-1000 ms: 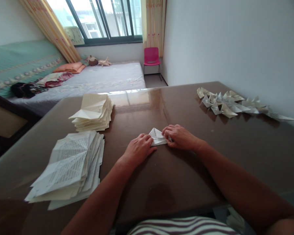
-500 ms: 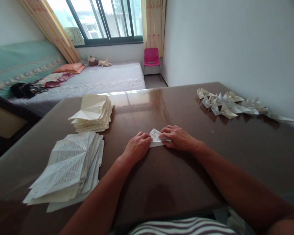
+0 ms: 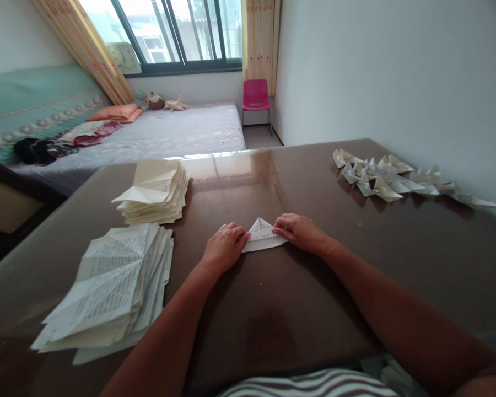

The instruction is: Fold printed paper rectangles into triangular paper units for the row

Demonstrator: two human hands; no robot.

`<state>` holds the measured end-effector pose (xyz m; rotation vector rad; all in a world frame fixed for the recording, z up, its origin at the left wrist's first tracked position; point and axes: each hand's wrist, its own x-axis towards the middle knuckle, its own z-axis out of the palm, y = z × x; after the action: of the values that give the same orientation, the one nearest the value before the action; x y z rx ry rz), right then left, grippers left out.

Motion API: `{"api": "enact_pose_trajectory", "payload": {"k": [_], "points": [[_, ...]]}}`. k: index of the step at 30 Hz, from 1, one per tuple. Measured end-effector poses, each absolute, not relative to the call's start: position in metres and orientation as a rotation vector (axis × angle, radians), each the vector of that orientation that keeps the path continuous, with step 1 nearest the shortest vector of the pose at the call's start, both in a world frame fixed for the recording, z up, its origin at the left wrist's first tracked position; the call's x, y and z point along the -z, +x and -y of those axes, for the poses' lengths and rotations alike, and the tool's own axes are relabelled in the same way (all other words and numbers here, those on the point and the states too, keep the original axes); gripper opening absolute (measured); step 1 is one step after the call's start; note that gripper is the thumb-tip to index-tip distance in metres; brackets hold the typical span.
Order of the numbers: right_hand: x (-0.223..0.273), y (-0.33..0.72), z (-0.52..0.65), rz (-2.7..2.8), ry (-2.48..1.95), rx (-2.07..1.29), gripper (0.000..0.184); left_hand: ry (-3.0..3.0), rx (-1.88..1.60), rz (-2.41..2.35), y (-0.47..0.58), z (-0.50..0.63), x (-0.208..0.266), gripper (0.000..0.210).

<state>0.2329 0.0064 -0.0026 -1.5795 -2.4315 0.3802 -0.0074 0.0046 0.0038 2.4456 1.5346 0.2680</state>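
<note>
A folded sheet of printed paper (image 3: pixel 261 231) lies on the brown table in front of me. Its upper part comes to a point, and a plain strip runs along its lower edge. My left hand (image 3: pixel 226 244) is closed on the paper's left corner, fingertips pressed together. At the opposite corner, my right hand (image 3: pixel 301 230) pinches the paper between thumb and fingers. The middle of the paper shows between the hands, while both its ends are partly hidden under my fingers.
To my left are a stack of printed sheets (image 3: pixel 107 286) and, behind it, a stack of yellowish sheets (image 3: pixel 155 190). Several folded paper boats (image 3: pixel 380 179) sit at the table's (image 3: pixel 314 314) far right. Beyond stand a bed (image 3: pixel 190 129) and a pink chair (image 3: pixel 256 96).
My hands have moved apart toward the paper's two corners. More of the paper is uncovered, and its lower strip now shows wider.
</note>
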Motion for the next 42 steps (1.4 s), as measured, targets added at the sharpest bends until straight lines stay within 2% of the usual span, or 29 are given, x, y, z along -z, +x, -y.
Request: {"api": "enact_pose_trajectory", "payload": {"k": [18, 22, 25, 28, 31, 36, 42], "points": [[-0.007, 0.227, -0.005, 2.485, -1.881, -0.086, 0.041, 2.486, -0.094, -1.774, 0.003, -0.001, -0.002, 0.035], [-0.007, 0.226, -0.005, 2.521, -1.909, -0.021, 0.045, 2.529, -0.091, -1.785, 0.006, 0.0, -0.003, 0.029], [-0.006, 0.227, -0.006, 2.542, -1.889, 0.026, 0.046, 2.686, -0.19, -1.693, 0.011, 0.002, -0.004, 0.019], [-0.004, 0.228, -0.006, 2.546, -1.874, 0.053, 0.045, 2.862, -0.245, -1.417, 0.015, 0.005, -0.006, 0.025], [-0.004, 0.228, -0.006, 2.542, -1.888, 0.039, 0.044, 2.926, -0.179, -1.238, 0.017, 0.008, -0.006, 0.029], [-0.006, 0.228, -0.002, 2.524, -1.911, 0.009, 0.042, 2.943, -0.078, -1.359, 0.021, 0.018, -0.001, 0.034], [-0.017, 0.215, 0.016, 2.564, -1.595, 0.168, 0.023, 2.977, -0.023, -1.409, 0.029, 0.027, 0.003, 0.037]]}}
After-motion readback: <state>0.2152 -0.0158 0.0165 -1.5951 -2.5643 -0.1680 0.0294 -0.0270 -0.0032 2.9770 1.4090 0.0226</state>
